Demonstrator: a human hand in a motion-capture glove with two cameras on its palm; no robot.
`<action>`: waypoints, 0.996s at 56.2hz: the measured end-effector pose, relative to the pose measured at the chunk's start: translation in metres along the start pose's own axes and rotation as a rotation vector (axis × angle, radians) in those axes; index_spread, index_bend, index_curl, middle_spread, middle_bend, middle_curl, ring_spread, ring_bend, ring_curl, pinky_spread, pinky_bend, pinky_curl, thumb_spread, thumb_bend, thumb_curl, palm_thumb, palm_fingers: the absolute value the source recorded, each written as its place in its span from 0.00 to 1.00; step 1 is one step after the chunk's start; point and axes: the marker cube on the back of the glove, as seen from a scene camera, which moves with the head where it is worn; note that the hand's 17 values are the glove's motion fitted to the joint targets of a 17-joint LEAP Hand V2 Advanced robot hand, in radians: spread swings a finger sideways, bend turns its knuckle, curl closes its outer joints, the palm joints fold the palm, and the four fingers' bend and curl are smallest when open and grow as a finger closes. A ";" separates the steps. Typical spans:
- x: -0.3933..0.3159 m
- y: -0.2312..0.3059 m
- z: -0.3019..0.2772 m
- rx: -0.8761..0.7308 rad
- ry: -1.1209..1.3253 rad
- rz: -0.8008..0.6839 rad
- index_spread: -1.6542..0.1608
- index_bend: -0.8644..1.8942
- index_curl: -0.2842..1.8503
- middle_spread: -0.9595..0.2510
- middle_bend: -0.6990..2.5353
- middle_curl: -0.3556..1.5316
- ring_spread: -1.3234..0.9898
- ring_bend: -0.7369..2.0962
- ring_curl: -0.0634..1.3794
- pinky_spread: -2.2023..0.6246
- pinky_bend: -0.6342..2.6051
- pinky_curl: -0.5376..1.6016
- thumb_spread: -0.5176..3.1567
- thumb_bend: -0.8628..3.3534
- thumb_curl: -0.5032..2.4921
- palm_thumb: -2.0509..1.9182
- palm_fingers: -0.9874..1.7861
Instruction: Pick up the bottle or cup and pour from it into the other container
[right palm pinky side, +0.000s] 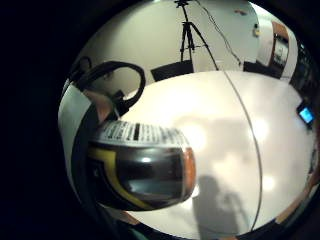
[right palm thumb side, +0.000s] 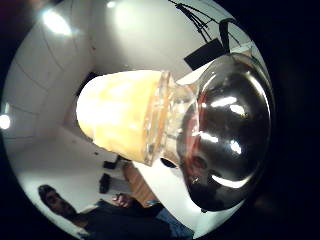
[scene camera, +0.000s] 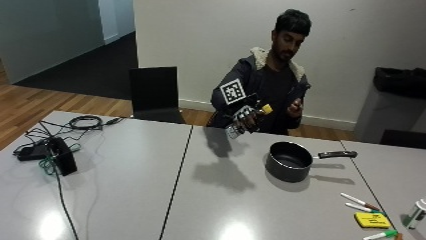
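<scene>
A person seated at the far side of a grey table (scene camera: 219, 200) holds a small dark bottle with a yellow cap (scene camera: 256, 116) tilted above the tabletop, the black-gloved right hand (scene camera: 243, 120) curled round its body. Up close its dark liquid shows through clear plastic, under a barcode label. To the right stands a black saucepan (scene camera: 290, 161), well apart. Markers (scene camera: 359, 202) lie near right. White walls, wooden floor.

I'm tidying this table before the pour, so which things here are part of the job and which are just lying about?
Part of the job:
bottle with yellow cap, held up in the gloved right hand
black saucepan

Just lying about:
markers
yellow block
black box and cables
</scene>
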 end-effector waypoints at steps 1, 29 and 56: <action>-0.005 -0.002 0.002 0.009 0.021 -0.002 0.75 0.38 0.33 0.60 0.37 0.45 0.48 0.49 0.34 0.71 0.32 0.42 0.26 0.20 0.39 0.78 0.82; -0.101 0.004 0.075 0.062 0.712 -0.283 0.74 0.38 0.34 0.58 0.36 0.44 0.47 0.46 0.33 0.74 0.28 0.41 0.26 0.20 0.39 0.79 0.80; -0.114 0.020 0.129 0.080 1.266 -0.552 0.73 0.39 0.36 0.56 0.36 0.45 0.46 0.45 0.33 0.77 0.24 0.40 0.28 0.20 0.38 0.79 0.79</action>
